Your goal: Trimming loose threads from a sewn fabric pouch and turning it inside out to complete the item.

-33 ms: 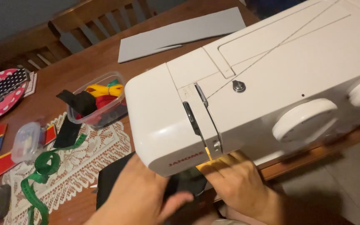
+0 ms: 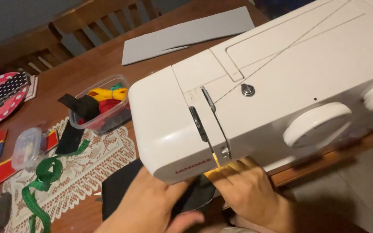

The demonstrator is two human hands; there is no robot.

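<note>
While both hands press flat, fingers spread, on the black fabric [image 2: 121, 190] under the sewing machine [image 2: 255, 86], left hand [image 2: 152, 207] and right hand [image 2: 251, 194] show no shift from the earlier view.

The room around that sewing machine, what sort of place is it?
Probably a home dining table used for sewing. A white sewing machine stands on a wooden table with a lace runner and wooden chairs behind it. A clear tub of fabric scraps sits nearby.

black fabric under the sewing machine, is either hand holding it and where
Both hands press on the black fabric: left hand flat on its middle, right hand at its right edge. A closed grip cannot be told.
</note>
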